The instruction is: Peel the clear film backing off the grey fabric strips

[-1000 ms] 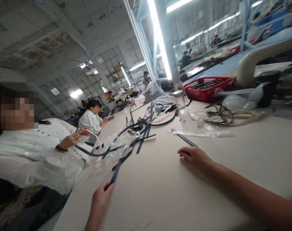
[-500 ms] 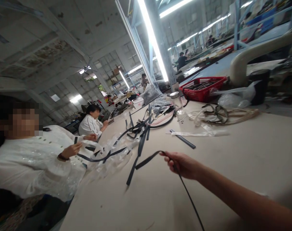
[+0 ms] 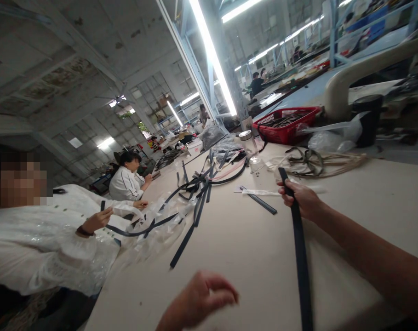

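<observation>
My right hand is closed around a dark strap, which runs from my fist toward 6 o'clock over the beige table. My left hand hovers empty, fingers loosely curled. At 10 o'clock lies a tangle of straps; a red basket sits at 12.

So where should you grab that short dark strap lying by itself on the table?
Probably at the near end of the short dark strap, coming from above and the right hand's side. It lies flat and apart from the tangled pile of straps, so that end is free, and pinching across its narrow width should lift it.
</observation>
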`<state>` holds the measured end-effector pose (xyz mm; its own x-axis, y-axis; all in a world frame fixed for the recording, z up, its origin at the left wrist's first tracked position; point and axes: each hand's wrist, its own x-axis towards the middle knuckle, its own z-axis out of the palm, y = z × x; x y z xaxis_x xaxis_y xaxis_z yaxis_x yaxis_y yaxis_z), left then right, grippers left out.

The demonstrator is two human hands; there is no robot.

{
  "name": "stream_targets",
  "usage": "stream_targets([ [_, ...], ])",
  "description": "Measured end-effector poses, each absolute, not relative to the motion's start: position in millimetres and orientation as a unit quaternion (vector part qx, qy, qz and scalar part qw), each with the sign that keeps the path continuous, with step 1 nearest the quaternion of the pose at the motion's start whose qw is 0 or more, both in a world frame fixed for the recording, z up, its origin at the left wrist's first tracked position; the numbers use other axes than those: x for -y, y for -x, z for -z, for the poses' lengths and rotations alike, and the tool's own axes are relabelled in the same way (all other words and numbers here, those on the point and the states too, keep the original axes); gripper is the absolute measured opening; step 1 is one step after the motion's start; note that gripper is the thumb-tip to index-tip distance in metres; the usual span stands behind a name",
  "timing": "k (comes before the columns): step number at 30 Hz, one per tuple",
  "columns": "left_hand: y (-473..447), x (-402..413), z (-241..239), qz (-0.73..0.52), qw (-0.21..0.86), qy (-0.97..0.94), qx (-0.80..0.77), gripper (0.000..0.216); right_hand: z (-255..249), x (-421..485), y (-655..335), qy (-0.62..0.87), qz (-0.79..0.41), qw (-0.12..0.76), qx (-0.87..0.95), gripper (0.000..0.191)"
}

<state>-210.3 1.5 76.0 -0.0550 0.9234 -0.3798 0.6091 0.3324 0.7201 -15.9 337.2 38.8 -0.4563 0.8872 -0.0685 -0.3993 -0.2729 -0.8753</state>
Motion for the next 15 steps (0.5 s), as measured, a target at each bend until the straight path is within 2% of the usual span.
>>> stream_targets([
  [2, 257, -50, -77, -0.268, 0.203, -0.48, -0.81, 0.038, -27, -333, 22, 0.308, -0.69, 0.429, 0.495, 0.025],
  [5, 322, -120, -73, -0.28, 0.091, -0.412, -0.862, 0.036, -15, -325, 31, 0.307, -0.604, 0.397, 0.619, 0.021],
  [11, 383, -195, -49, -0.255, 0.021, -0.299, -0.919, 0.028, -8, -323, 36, 0.294, -0.441, 0.343, 0.776, 0.022],
  [15, 388, -211, -43, -0.309, 0.005, -0.272, -0.911, 0.024, -7, -325, 36, 0.296, -0.381, 0.329, 0.812, 0.025],
])
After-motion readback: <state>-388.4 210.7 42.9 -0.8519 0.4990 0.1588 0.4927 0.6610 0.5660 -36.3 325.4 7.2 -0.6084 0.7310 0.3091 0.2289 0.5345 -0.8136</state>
